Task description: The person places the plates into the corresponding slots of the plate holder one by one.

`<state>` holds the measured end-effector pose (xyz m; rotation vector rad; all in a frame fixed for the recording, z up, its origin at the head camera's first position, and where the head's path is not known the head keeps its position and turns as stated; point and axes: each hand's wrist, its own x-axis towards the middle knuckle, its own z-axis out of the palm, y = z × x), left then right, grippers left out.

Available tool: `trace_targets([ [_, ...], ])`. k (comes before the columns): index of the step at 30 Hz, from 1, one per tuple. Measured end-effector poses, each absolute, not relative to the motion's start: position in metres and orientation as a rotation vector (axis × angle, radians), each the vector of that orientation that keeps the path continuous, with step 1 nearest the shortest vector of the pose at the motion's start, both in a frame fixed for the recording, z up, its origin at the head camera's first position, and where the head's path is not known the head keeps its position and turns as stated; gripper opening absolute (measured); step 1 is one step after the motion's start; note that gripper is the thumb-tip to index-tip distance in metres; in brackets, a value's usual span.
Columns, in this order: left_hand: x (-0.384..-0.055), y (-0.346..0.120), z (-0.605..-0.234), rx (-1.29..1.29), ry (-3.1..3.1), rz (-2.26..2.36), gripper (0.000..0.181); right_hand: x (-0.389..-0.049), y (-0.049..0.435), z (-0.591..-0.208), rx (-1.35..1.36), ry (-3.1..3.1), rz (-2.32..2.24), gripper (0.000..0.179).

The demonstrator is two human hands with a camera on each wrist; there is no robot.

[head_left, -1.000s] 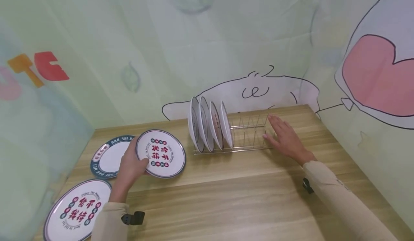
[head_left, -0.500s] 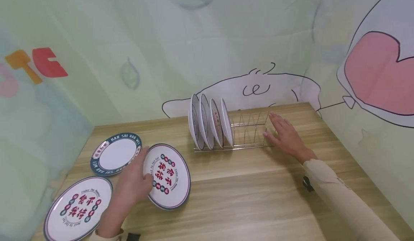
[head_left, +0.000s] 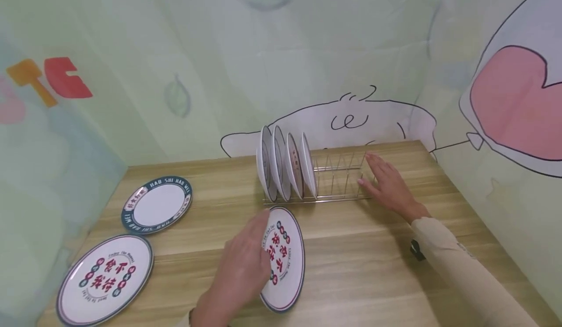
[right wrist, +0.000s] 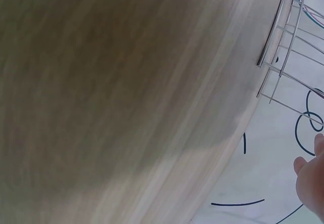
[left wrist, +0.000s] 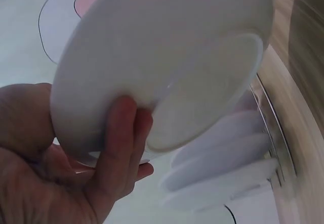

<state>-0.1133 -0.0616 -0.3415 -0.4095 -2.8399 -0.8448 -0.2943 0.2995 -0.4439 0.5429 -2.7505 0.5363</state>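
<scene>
A white plate with red characters and a dark blue rim [head_left: 287, 263] is tilted up on edge in my left hand [head_left: 243, 263], in front of the rack. The left wrist view shows its plain underside [left wrist: 147, 47], with fingers [left wrist: 119, 138] across the back near the rim. At the far right end of the wire dish rack [head_left: 338, 200] is my right hand [head_left: 391, 188], fingers extended along the end wires and holding no plate. Several plates [head_left: 287, 166] stand on edge in the rack's left part; the slots to their right show bare wires.
Two plates lie flat on the wooden table at the left: one with a teal lettered rim [head_left: 160, 204], and nearer, a larger one with red characters [head_left: 105, 280]. A printed cloth [head_left: 197, 73] hangs behind and beside the table.
My left hand has carried the plate rightward and nearer to me, away from the flat plates, turning it from fairly level to steeply tilted. The right hand stays at the rack's end.
</scene>
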Motion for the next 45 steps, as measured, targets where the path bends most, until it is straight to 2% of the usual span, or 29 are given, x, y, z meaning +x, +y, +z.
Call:
trace_targets([
  [14, -0.139, 0.012, -0.337, -0.701, -2.770, -0.647, 0.063, -0.295, 0.299, -0.447, 0.532, -2.741, 0.538, 0.074],
  [16, -0.144, 0.020, -0.337, -0.710, -2.777, -0.607, 0.067, -0.295, 0.299, -0.447, 0.533, -2.737, 0.538, 0.074],
  [21, -0.156, 0.036, -0.336, -0.713, -2.773, -0.540, 0.075, -0.296, 0.298, -0.448, 0.532, -2.729, 0.536, 0.074],
  [45, -0.208, 0.070, -0.335, -0.558, -2.756, -0.383, 0.067, -0.294, 0.298, -0.448, 0.532, -2.718, 0.535, 0.073],
])
